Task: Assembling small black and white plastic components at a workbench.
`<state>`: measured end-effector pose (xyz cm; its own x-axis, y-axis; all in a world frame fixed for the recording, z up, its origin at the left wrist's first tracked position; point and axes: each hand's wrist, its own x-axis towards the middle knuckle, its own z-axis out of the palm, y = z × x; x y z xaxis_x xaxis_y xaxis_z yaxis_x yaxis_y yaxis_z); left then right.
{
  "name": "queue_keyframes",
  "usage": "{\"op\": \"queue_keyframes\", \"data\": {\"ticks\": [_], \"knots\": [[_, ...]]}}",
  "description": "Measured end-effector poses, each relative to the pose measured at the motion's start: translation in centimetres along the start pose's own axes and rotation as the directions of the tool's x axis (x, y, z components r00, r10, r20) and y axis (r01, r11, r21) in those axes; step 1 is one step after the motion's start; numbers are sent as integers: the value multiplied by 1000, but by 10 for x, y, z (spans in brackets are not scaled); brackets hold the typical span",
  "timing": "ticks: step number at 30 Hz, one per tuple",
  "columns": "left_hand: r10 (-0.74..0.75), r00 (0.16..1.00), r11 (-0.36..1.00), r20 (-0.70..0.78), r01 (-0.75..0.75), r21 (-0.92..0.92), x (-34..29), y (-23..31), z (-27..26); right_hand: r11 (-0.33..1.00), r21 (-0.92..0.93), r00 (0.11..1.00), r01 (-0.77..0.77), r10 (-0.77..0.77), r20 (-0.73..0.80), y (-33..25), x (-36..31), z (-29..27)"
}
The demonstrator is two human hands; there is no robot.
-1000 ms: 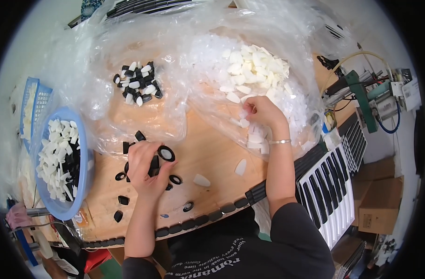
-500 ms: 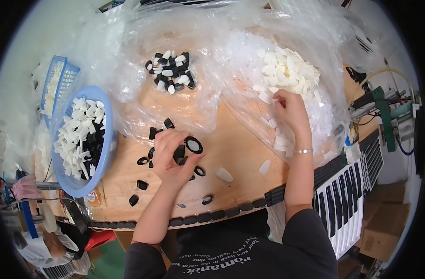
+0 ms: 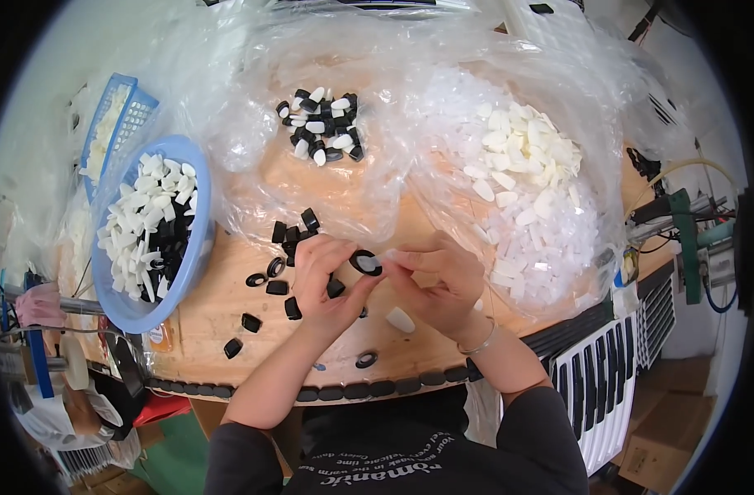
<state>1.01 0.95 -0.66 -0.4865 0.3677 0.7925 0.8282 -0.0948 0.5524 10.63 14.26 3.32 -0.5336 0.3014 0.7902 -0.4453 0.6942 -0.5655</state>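
Note:
My left hand [image 3: 321, 285] pinches a black oval ring-like part [image 3: 375, 270] with a pale centre, above the table. Up against that part, my right hand [image 3: 444, 285] has thumb and fingers pressed together on a small whitish piece [image 3: 388, 257], mostly hidden by the fingertips. Loose black parts [image 3: 250, 322] lie around and under my left hand, some of them open rings. A white oval piece [image 3: 401, 320] rests on the wood just below my hands. Farther right are a heap of cream oval pieces [image 3: 529, 148] and a heap of translucent white pieces [image 3: 550, 247].
Clear plastic sheeting [image 3: 253, 58] covers the far side. On it sits a cluster of black parts with white pieces [image 3: 323, 124]. To the left stand a blue basin [image 3: 205, 247] of white and black pieces and a blue basket [image 3: 142, 106]. Black strips line the near edge [image 3: 381, 389].
My right hand has moved left from the cream heap to my left hand, bringing a whitish piece to the black part. My left hand has shifted slightly right, still holding that part.

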Motion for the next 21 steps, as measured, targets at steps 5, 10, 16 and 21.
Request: {"op": "queue_keyframes", "data": {"ticks": [5, 10, 16, 21], "knots": [[12, 1000, 1000, 13, -12, 17, 1, 1, -2, 993, -32, 993, 116, -115, 23, 3, 0, 4], [29, 1000, 1000, -4, -29, -6, -2, 1, -2, 960, -175, 975, 219, -205, 90, 2, -4, 5], [51, 998, 999, -46, -50, 18, 1, 2, -4, 956, -196, 976, 219, -212, 57, 2, -8, 13], [21, 997, 1000, -70, -21, 5, 3, 0, -8, 974, -153, 984, 167, -156, 81, 2, -14, 18]]}}
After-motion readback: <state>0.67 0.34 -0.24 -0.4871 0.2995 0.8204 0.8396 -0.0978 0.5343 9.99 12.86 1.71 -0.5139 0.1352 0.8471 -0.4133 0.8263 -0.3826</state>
